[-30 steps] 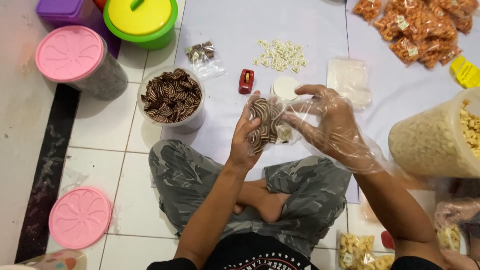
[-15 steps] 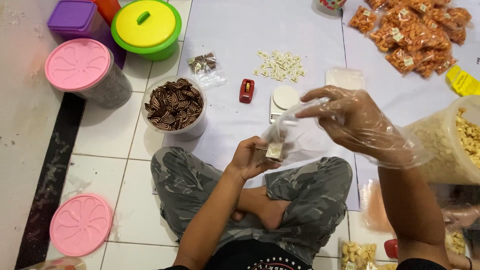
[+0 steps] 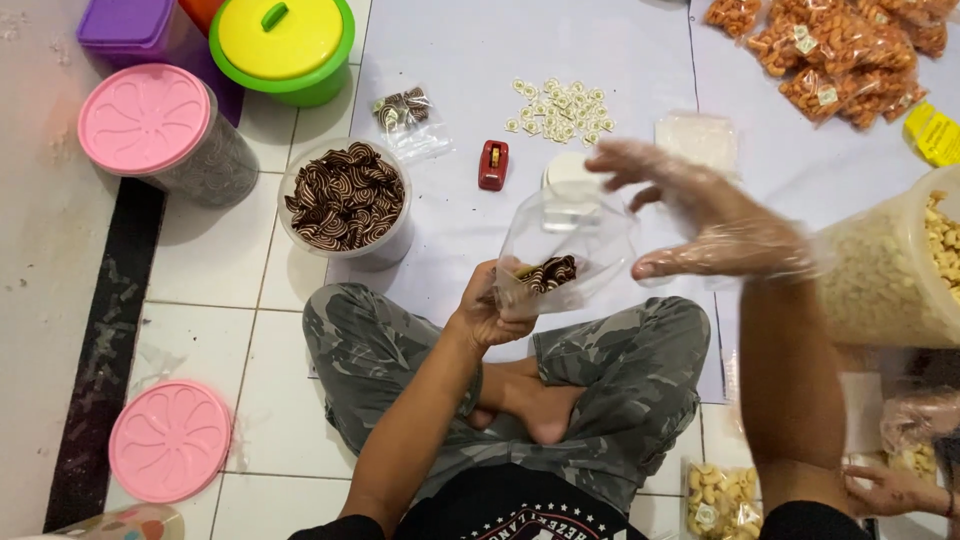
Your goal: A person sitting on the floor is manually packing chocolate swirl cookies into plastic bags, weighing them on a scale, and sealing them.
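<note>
gripping clear bag (image 3: 565,250), left hand (image 3: 487,312)

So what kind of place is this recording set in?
Probably a home snack-packing spot on a tiled floor. The left hand holds a clear bag with striped cookies, beside an open tub of them and a pile of sealed orange snack packets.

Single view, head-worn, looking steeply down over the person's crossed legs onto the tiled floor (image 3: 200,330). Close range: the hands fill the centre. Top of frame, 12 o'clock, faces away from the body; own torso at 6 o'clock. No second view to overlap.
</note>
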